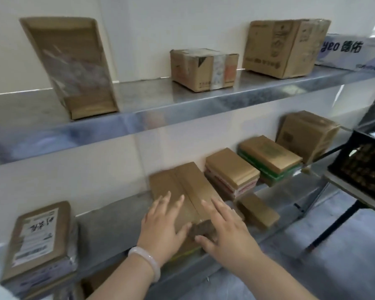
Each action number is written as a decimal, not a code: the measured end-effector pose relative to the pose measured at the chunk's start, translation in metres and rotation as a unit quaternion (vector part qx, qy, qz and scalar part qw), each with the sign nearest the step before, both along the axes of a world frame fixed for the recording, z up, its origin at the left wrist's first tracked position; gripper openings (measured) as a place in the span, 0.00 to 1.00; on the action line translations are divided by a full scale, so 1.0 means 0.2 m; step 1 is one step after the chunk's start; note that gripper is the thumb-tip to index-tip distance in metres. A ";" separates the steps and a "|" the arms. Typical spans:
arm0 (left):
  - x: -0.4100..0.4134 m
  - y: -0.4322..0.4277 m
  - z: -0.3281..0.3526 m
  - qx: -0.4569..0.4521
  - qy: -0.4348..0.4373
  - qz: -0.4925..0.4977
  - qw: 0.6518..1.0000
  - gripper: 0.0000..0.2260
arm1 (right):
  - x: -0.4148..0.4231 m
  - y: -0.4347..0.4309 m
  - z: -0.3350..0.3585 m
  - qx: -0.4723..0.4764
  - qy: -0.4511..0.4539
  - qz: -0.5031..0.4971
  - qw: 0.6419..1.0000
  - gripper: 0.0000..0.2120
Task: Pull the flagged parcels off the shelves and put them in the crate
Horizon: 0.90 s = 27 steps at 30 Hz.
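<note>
A flat brown cardboard parcel (pixel 186 187) with a taped seam lies on the lower steel shelf (pixel 108 224). My left hand (pixel 162 221) rests on its top with straight, spread fingers. My right hand (pixel 227 226) lies flat on its right half, thumb near the front edge. Neither hand curls round it. A black slatted crate (pixel 364 163) stands at the right on a small table. No flag shows on this parcel from here.
The lower shelf also holds a labelled box (pixel 39 241) at left, two stacked parcels (pixel 232 174) (pixel 271 159), a small flat box (pixel 258 211) and a taped box (pixel 307 135). The upper shelf (pixel 182 105) carries a leaning carton (pixel 72 68), two boxes (pixel 204 68) (pixel 286 46) and a white-blue box (pixel 353 53).
</note>
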<state>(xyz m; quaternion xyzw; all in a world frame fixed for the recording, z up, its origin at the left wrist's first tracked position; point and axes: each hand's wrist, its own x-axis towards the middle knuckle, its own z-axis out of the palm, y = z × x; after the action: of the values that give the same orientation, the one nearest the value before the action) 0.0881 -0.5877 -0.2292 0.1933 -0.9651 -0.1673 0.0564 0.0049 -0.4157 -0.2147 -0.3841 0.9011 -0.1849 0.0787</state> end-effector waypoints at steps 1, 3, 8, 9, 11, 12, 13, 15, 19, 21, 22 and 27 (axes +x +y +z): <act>-0.01 -0.01 -0.01 0.008 -0.010 0.014 1.000 0.31 | -0.02 -0.03 -0.01 0.000 0.000 0.008 1.000 0.38; -0.02 -0.02 -0.02 0.032 -0.038 0.034 0.998 0.31 | -0.08 -0.08 -0.02 0.002 0.000 0.013 1.000 0.37; -0.08 -0.03 -0.07 0.179 -0.061 0.121 0.974 0.33 | -0.28 -0.13 -0.05 0.024 -0.073 -0.007 0.997 0.37; -0.10 -0.03 -0.08 0.217 -0.043 0.146 0.964 0.33 | -0.33 -0.13 -0.06 0.027 -0.098 -0.015 0.995 0.38; -0.14 -0.03 -0.09 0.257 -0.015 0.185 0.949 0.34 | -0.42 -0.14 -0.08 0.023 -0.151 -0.032 0.988 0.38; -0.15 -0.03 -0.10 0.269 -0.015 0.198 0.942 0.34 | -0.47 -0.15 -0.10 0.016 -0.180 -0.041 0.983 0.39; -0.17 -0.02 -0.11 0.284 -0.021 0.209 0.936 0.35 | -0.51 -0.16 -0.11 0.004 -0.211 -0.050 0.976 0.39; -0.21 -0.02 -0.13 0.307 -0.035 0.226 0.924 0.36 | -0.58 -0.19 -0.13 -0.023 -0.277 -0.061 0.959 0.37; -0.23 0.02 -0.17 0.319 -0.032 0.256 0.912 0.37 | -0.65 -0.19 -0.18 -0.026 -0.384 -0.047 0.922 0.38; -0.23 0.04 -0.18 0.327 -0.025 0.266 0.907 0.37 | -0.69 -0.18 -0.20 -0.026 -0.436 -0.064 0.897 0.38; -0.23 0.05 -0.18 0.330 -0.022 0.269 0.904 0.37 | -0.71 -0.18 -0.21 -0.026 -0.465 -0.076 0.882 0.38; -0.22 0.09 -0.16 0.354 0.008 0.295 0.887 0.36 | -0.76 -0.16 -0.20 -0.052 -0.526 -0.085 0.845 0.37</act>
<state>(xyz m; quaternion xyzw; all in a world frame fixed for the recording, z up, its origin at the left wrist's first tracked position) 0.0432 -0.5703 -0.2620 0.4752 -0.7396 -0.4750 0.0388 -0.1472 -0.4482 -0.2555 -0.1551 0.7430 -0.4118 0.5044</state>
